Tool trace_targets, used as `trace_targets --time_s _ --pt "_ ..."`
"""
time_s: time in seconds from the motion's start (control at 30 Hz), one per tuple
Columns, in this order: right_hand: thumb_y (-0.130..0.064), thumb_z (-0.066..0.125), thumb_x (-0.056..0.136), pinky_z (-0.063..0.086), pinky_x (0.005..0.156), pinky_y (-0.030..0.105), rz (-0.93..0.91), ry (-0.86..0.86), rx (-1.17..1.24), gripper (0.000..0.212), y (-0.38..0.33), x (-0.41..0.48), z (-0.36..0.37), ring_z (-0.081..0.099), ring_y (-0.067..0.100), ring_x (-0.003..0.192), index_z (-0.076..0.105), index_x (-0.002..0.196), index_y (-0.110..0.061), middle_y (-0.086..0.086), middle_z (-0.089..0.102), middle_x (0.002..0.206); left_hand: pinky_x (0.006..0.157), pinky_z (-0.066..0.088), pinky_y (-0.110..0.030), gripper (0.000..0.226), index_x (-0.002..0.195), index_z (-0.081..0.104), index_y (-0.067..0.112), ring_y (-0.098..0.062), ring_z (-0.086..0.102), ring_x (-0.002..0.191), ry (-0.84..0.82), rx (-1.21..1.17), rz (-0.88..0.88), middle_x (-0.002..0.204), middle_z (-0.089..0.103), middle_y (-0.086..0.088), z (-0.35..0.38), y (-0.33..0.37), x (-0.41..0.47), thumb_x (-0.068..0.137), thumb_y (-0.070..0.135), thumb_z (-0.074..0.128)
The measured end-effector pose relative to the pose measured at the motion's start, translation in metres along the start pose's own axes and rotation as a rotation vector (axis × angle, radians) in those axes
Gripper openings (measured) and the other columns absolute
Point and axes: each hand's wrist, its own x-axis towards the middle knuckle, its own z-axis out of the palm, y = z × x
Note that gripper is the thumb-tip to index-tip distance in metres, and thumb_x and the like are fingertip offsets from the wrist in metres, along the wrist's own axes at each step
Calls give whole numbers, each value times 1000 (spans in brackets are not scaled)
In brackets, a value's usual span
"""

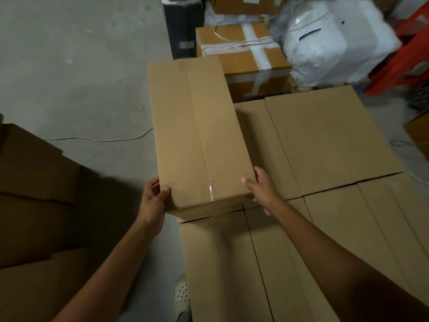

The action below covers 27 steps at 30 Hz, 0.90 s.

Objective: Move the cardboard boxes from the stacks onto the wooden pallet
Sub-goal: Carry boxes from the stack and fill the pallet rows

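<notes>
In the head view, a long cardboard box (199,135) lies lengthwise away from the person, and both hands hold it at its near end. The left hand (153,201) grips the near left corner, with the thumb on the top face and the fingers curled around the left side. The right hand (262,189) grips the near right corner in the same way, thumb on top and fingers down the right side. The box is above a flat layer of boxes (325,140) to the right, at its left edge; I cannot tell if it rests on them or is lifted. A darker stack of boxes (34,194) stands at the left. Behind are a taped box (243,54) and a white bag (325,43). A thin cable (99,139) lies on the concrete floor (69,66), and a pale shoe (182,296) shows below.
</notes>
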Motion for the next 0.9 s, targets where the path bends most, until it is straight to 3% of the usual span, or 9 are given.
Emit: trace_targets --time_s 0.13,0.23,0.4,0.57,0.7,0.9 --pt "-20 64 98 50 94 41 23 -54 -30 57 -3 -10 -3 60 21 120 39 150 -18 3 60 139 108 44 -51 29 130 44 15 -31 53 123 2 2 -36 128 55 -8 -9 -6 -13 104 3 45" --pt "-21 64 98 48 99 44 37 -83 -64 62 -3 -13 -5 58 23 124 35 153 -19 3 59 141 103 47 -52 28 128 45 17 -30 55 120 -12 21 -36 127 56 -6 -11 -8 -18 103 5 46" --pt "-31 68 93 49 103 56 58 -126 -83 68 0 -12 -6 56 25 129 36 152 -23 0 56 144 85 52 -35 30 131 44 16 -21 58 109 -13 18 -27 125 56 -4 -13 -7 -22 104 3 44" --pt "-30 68 93 51 101 56 61 -137 -93 67 1 -12 -5 57 24 127 36 152 -24 0 57 144 79 51 -30 30 130 44 17 -17 58 106 -2 54 -21 125 56 -3 -16 -10 -21 104 3 44" --pt "-24 65 96 49 105 56 39 -120 -149 62 -9 -18 -1 56 25 128 38 151 -18 3 57 143 81 50 -30 35 137 42 16 -16 57 106 17 88 -15 130 53 -5 -14 -10 -20 104 3 43" --pt "-21 61 99 37 116 48 -27 -73 -272 71 -12 -21 4 43 24 141 23 159 -15 2 41 157 92 46 -36 46 150 33 19 -25 51 119 -12 229 -23 135 48 -8 -5 -8 -24 106 10 41"
